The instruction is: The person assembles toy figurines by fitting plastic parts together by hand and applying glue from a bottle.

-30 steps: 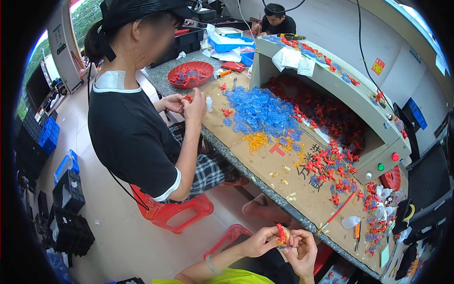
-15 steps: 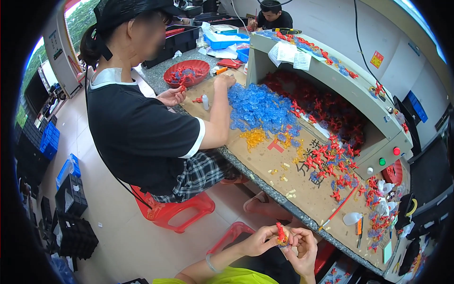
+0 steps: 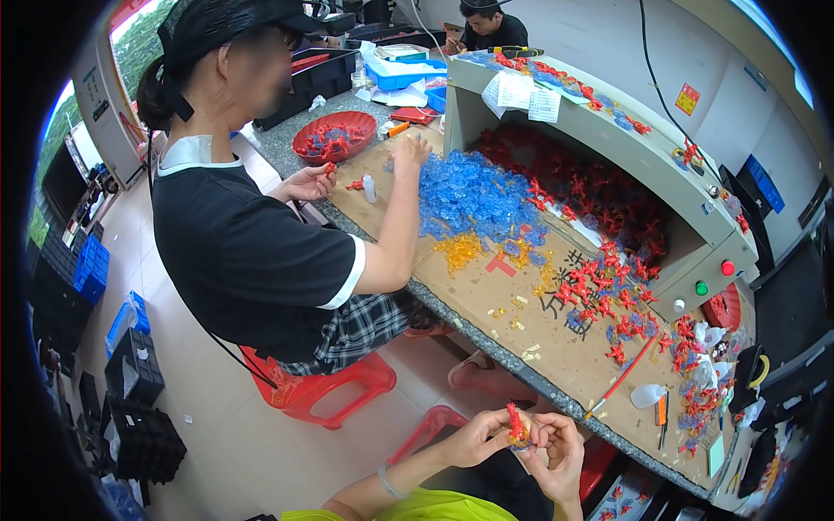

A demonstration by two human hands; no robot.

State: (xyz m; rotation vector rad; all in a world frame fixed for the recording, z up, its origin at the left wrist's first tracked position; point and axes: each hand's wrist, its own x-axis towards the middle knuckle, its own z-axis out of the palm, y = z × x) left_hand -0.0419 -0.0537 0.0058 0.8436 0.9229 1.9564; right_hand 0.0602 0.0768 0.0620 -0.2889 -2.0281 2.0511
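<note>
Between my two hands, just off the table's near edge, is a small red plastic figurine [image 3: 516, 424] with a yellow and bluish clear base. My left hand [image 3: 476, 440] pinches it from the left, fingers closed. On the other side, my right hand [image 3: 560, 453] has its fingertips closed at the base, and they partly hide it. Nearest on the cardboard-covered table [image 3: 556, 373] lie a red-handled brush [image 3: 627, 375], a small white bottle [image 3: 646, 396] and an orange cutter [image 3: 661, 410].
A co-worker [image 3: 252, 217] sits at the left on a red stool [image 3: 330, 395], hands over the table. Blue clear pieces [image 3: 478, 195] are heaped mid-table beside yellow ones [image 3: 460, 250]. Red figurines lie around a grey machine housing [image 3: 695, 234]. A red bowl [image 3: 334, 135] stands farther back.
My hands keep the figurine in almost the same place. The view has shifted slightly, and the co-worker's far hand has moved a little over the blue heap's edge.
</note>
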